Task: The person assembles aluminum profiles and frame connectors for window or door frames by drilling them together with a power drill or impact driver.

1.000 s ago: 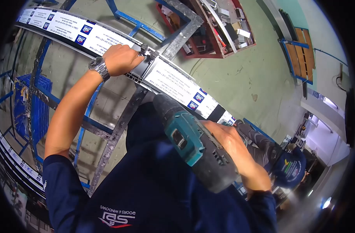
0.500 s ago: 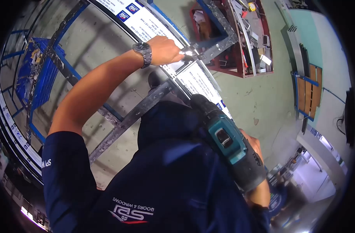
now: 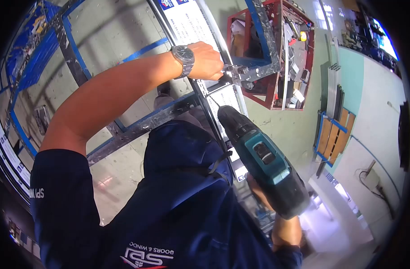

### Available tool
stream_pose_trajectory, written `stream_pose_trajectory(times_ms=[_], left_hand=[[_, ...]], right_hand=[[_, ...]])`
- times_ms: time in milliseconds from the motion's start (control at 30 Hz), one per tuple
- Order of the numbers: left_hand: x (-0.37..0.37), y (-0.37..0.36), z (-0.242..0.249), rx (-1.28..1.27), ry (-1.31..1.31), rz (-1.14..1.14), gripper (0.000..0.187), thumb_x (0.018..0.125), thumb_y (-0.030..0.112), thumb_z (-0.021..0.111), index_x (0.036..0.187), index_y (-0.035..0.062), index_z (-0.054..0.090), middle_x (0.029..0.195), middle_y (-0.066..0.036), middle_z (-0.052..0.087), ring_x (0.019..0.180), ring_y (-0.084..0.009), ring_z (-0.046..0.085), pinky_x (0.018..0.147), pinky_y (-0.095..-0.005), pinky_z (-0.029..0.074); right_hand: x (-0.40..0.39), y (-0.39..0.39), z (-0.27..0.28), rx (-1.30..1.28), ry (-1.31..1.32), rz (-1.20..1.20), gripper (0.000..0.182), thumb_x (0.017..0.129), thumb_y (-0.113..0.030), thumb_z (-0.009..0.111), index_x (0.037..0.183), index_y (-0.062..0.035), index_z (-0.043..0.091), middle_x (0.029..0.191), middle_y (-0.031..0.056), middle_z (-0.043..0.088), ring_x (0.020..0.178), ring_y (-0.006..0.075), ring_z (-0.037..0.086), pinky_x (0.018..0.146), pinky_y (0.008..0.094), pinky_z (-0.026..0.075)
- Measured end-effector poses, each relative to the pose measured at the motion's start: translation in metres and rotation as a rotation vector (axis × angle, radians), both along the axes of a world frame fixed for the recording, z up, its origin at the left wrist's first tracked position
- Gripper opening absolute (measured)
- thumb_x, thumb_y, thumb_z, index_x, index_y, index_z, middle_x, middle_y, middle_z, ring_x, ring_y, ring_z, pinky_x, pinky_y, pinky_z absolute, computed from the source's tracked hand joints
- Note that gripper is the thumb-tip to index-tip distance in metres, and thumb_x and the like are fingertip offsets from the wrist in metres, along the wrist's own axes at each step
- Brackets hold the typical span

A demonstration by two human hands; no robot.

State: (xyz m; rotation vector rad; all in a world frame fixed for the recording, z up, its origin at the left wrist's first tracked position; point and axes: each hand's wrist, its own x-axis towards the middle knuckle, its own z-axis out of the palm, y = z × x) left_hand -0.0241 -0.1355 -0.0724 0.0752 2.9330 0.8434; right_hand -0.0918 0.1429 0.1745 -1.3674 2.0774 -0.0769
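Note:
My right hand (image 3: 259,193) is wrapped round the grip of a teal and black cordless drill (image 3: 270,159), mostly hidden beneath its body. The thin drill bit (image 3: 215,102) points at the frame profile (image 3: 187,27), a long piece covered in white printed film, its tip close to a joint there. My left hand (image 3: 207,61), below a wristwatch (image 3: 183,56), is closed with its fingers curled down at the same joint, right beside a dark metal piece (image 3: 234,74). What the fingers grip I cannot tell.
Blue-edged steel stands (image 3: 146,119) carry the profile. A red cart (image 3: 276,96) full of tools and small parts stands beyond it. A wooden slatted pallet (image 3: 334,136) and upright metal bars (image 3: 334,92) are at the right. Blue sheeting (image 3: 30,58) lies at the left.
The view has shifted and turned a little. The drill has tilted more upright in view, and its bit now shows apart from the profile. My left hand stays at the joint.

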Motion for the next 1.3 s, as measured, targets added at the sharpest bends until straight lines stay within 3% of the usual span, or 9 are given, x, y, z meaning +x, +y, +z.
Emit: stream_pose_trajectory(times_ms=[167, 367, 700, 867, 1100, 1200, 1300], left_hand=[[0.001, 0.0, 0.0, 0.02, 0.033, 0.014, 0.04, 0.093, 0.034, 0.057, 0.071, 0.0043, 0.072, 0.069, -0.016, 0.068, 0.066, -0.0381, 0.069, 0.064, -0.0476, 0.055], [0.001, 0.0, -0.004, 0.052, 0.068, 0.018, 0.036, 0.09, 0.031, 0.058, 0.07, 0.0045, 0.072, 0.068, -0.016, 0.068, 0.067, -0.0371, 0.069, 0.063, -0.047, 0.055], [0.001, 0.0, -0.004, 0.08, 0.071, 0.027, 0.035, 0.09, 0.029, 0.058, 0.07, 0.0045, 0.073, 0.069, -0.015, 0.069, 0.069, -0.036, 0.07, 0.064, -0.0468, 0.055], [0.002, 0.001, -0.005, 0.081, 0.102, 0.036, 0.035, 0.09, 0.028, 0.059, 0.068, 0.0042, 0.072, 0.069, -0.015, 0.069, 0.069, -0.0362, 0.07, 0.065, -0.0464, 0.055], [0.003, 0.0, -0.006, 0.112, 0.112, 0.047, 0.033, 0.087, 0.026, 0.059, 0.066, 0.004, 0.07, 0.067, -0.017, 0.067, 0.066, -0.0377, 0.068, 0.061, -0.0471, 0.054], [0.004, -0.001, -0.006, 0.138, 0.16, 0.059, 0.034, 0.088, 0.025, 0.058, 0.063, 0.0037, 0.068, 0.066, -0.017, 0.066, 0.065, -0.0383, 0.067, 0.059, -0.0474, 0.053], [0.002, 0.0, -0.007, 0.15, 0.108, 0.05, 0.034, 0.088, 0.025, 0.059, 0.063, 0.0044, 0.068, 0.066, -0.017, 0.066, 0.064, -0.0381, 0.067, 0.059, -0.0475, 0.052]], right_hand=[[-0.003, -0.008, -0.006, 0.061, -0.098, -0.213, 0.035, 0.077, -0.011, 0.083, 0.111, -0.0115, 0.075, 0.104, 0.0101, 0.071, 0.09, 0.0327, 0.069, 0.078, 0.0412, 0.056], [-0.013, -0.019, -0.006, 0.137, 0.009, 0.022, 0.036, 0.078, -0.012, 0.083, 0.113, -0.0119, 0.075, 0.105, 0.0098, 0.072, 0.091, 0.0329, 0.07, 0.079, 0.041, 0.056], [-0.004, -0.049, 0.007, 0.229, -0.029, -0.075, 0.035, 0.08, -0.012, 0.081, 0.114, -0.0105, 0.075, 0.105, 0.011, 0.073, 0.091, 0.0316, 0.072, 0.078, 0.0409, 0.058], [-0.007, -0.041, -0.001, 0.113, 0.028, 0.115, 0.038, 0.08, -0.01, 0.081, 0.118, -0.008, 0.073, 0.105, 0.0115, 0.073, 0.091, 0.0336, 0.071, 0.079, 0.0401, 0.057], [-0.011, -0.063, -0.017, 0.239, -0.206, -0.111, 0.044, 0.08, -0.011, 0.075, 0.121, 0.0008, 0.065, 0.096, 0.0146, 0.071, 0.085, 0.0263, 0.073, 0.079, 0.0361, 0.055], [-0.016, -0.076, -0.018, 0.356, -0.377, -0.256, 0.045, 0.082, -0.014, 0.073, 0.123, 0.0012, 0.063, 0.094, 0.0153, 0.072, 0.084, 0.0277, 0.073, 0.079, 0.0382, 0.055], [-0.018, -0.08, -0.017, 0.382, -0.386, -0.259, 0.045, 0.083, -0.015, 0.073, 0.123, 0.0012, 0.063, 0.096, 0.0169, 0.071, 0.086, 0.0302, 0.073, 0.079, 0.0389, 0.055]])
